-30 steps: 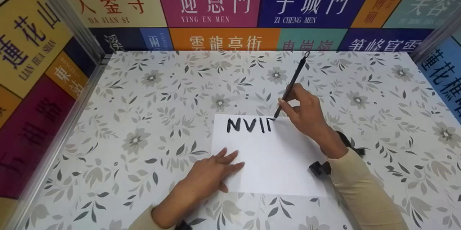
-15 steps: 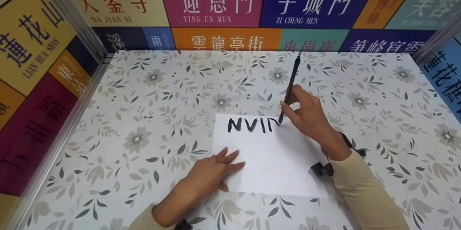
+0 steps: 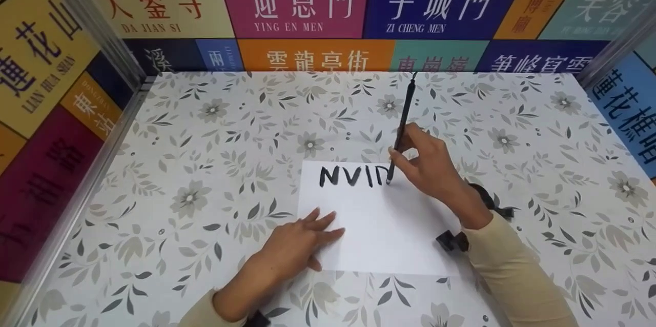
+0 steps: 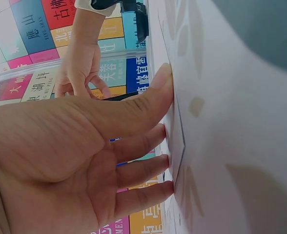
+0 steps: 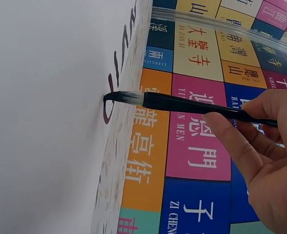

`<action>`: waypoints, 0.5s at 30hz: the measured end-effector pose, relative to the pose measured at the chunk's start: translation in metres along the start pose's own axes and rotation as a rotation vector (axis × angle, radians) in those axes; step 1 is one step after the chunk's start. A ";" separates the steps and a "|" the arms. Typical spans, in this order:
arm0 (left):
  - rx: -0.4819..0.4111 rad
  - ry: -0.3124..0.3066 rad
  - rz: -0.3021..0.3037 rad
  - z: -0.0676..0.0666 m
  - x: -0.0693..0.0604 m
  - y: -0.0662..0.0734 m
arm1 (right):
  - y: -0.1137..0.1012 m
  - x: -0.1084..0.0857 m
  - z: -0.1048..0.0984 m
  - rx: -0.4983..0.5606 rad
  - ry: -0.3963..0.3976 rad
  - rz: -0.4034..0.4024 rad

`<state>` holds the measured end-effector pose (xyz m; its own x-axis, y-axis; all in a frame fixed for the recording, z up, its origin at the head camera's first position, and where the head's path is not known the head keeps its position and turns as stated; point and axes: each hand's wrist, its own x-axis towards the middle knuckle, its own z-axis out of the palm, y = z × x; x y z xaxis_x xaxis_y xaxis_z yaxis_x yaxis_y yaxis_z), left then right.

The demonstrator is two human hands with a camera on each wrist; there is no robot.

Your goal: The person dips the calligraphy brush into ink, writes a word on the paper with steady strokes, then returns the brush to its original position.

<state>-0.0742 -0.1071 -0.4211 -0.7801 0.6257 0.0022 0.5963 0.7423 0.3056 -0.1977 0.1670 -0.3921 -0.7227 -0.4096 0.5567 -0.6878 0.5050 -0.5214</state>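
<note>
My right hand (image 3: 428,163) pinches a dark-handled calligraphy brush (image 3: 402,117) between thumb and fingers. In the right wrist view the brush (image 5: 182,103) has black, bent bristles (image 5: 115,96) that touch the paper on a curved stroke. The white sheet of paper (image 3: 379,229) lies on the table, with bold black letters (image 3: 351,177) reading "NVI" and a partly hidden rounded letter along its top edge. On the sheet's lower left rests my left hand (image 3: 292,247), fingers spread. The left wrist view shows its fingertips (image 4: 160,78) pressing down on the paper's edge.
A floral-patterned cover (image 3: 246,127) spreads over the table around the paper. Colourful panels with Chinese characters (image 3: 302,1) stand along the back and both sides. A black wrist device (image 3: 453,240) is strapped at the right sleeve.
The brush tip has moved from the top of the last upright stroke right and then down, leaving a curved stroke. The brush stands more upright. My left hand stays in place on the paper.
</note>
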 end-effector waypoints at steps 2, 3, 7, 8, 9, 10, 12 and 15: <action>-0.004 -0.005 -0.006 0.000 0.000 0.000 | -0.001 0.000 0.001 0.008 -0.006 -0.007; -0.003 -0.005 -0.006 0.000 0.000 0.000 | -0.002 -0.001 0.002 0.009 -0.007 -0.010; -0.011 -0.005 -0.009 0.001 0.001 0.000 | -0.004 0.000 0.004 0.003 -0.004 -0.023; -0.012 -0.006 -0.010 0.001 0.001 0.000 | -0.005 0.000 0.004 0.003 -0.003 -0.028; -0.014 -0.007 -0.011 0.000 0.001 0.000 | -0.006 0.001 0.004 0.007 -0.003 -0.032; -0.016 -0.009 -0.014 0.000 0.001 0.001 | -0.006 0.001 0.005 0.012 -0.002 -0.035; -0.018 -0.013 -0.016 0.000 0.000 0.001 | -0.007 0.001 0.006 0.023 -0.002 -0.038; -0.021 -0.007 -0.014 -0.001 0.001 0.001 | -0.008 0.002 0.006 0.041 0.009 -0.032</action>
<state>-0.0742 -0.1062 -0.4201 -0.7869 0.6170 -0.0088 0.5811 0.7458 0.3258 -0.1942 0.1573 -0.3910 -0.6996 -0.4184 0.5792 -0.7131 0.4599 -0.5291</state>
